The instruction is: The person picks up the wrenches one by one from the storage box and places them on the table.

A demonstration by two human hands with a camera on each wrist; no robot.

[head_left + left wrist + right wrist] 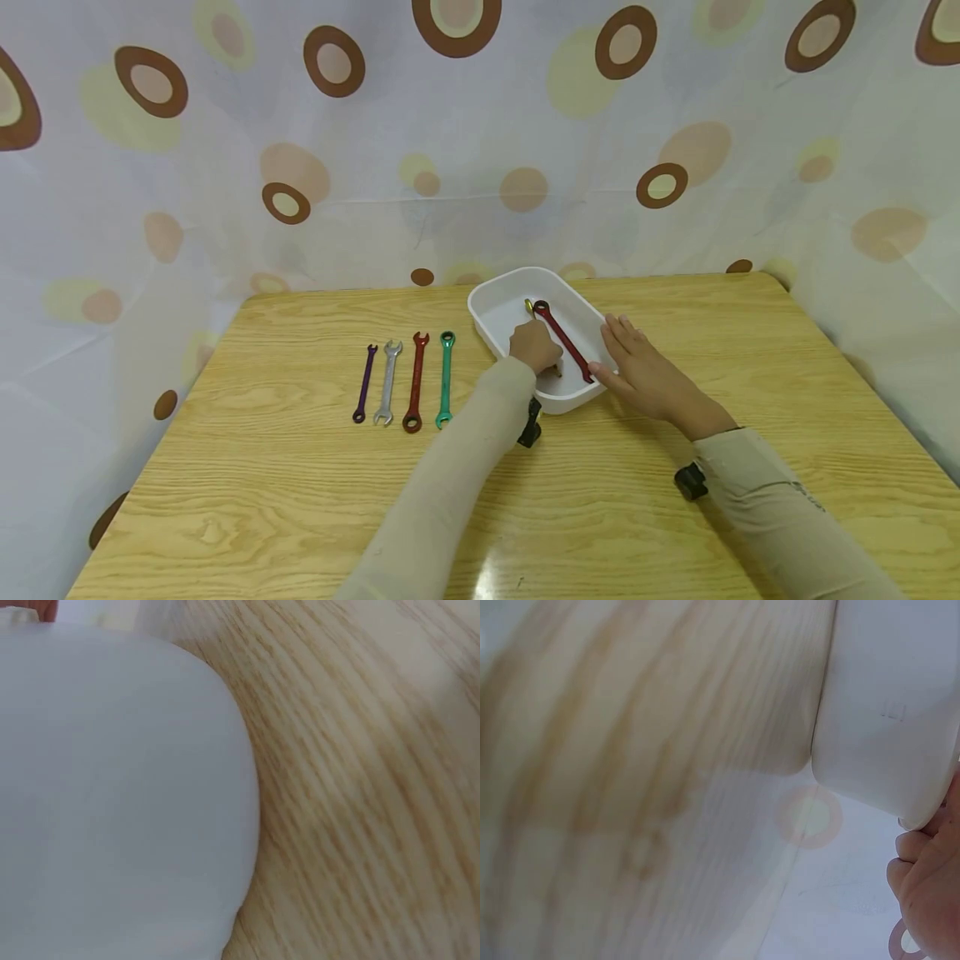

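Observation:
A white plastic tub (501, 287) stands toward the back of the wooden table. Inside it, my left hand (534, 346) grips a gold-coloured wrench (529, 307); one end shows above the fingers, while the hand covers its middle. A red wrench (566, 340) lies in the tub, just right of that hand. My right hand (645, 377) rests against the tub's right side, its fingers straight and its thumb at the rim. The right wrist view shows part of this hand (934, 881) touching the rim. From the left wrist, mostly the tub's outer wall (127, 787) is visible.
Left of the tub, several wrenches lie side by side: a purple wrench (365, 383), a silver wrench (387, 383), a red wrench (416, 383) and a green wrench (446, 379). A patterned curtain (480, 225) hangs behind the table (247, 467).

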